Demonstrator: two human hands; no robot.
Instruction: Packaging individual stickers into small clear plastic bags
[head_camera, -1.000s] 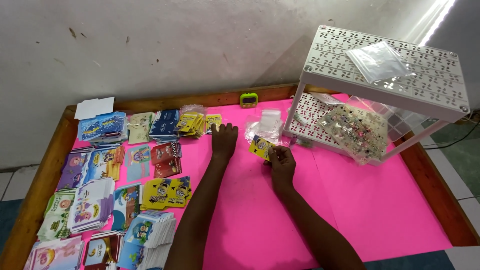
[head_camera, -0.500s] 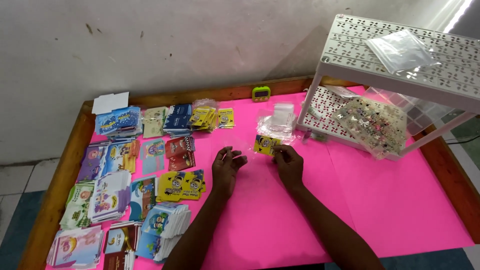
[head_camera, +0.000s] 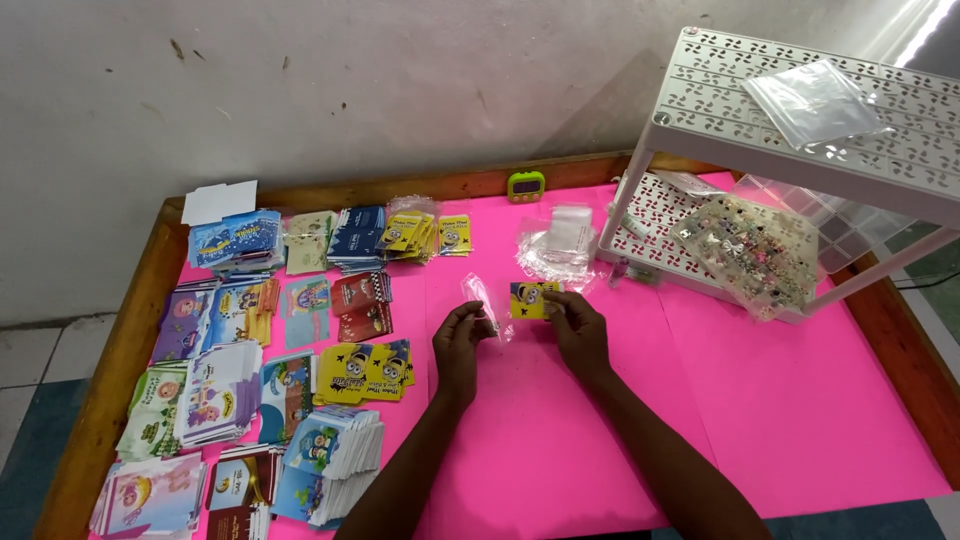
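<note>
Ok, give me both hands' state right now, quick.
Left hand: grip closed on a clear sleeve.
Right hand: grip closed on a yellow card.

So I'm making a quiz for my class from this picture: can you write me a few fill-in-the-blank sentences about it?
1. The right hand holds a small ____ card.
2. The left hand holds a clear plastic ____.
3. The table is covered in ____ paper.
4. The stacks of cards lie on the person's ____ side.

Missing words: yellow; sleeve; pink; left
</note>
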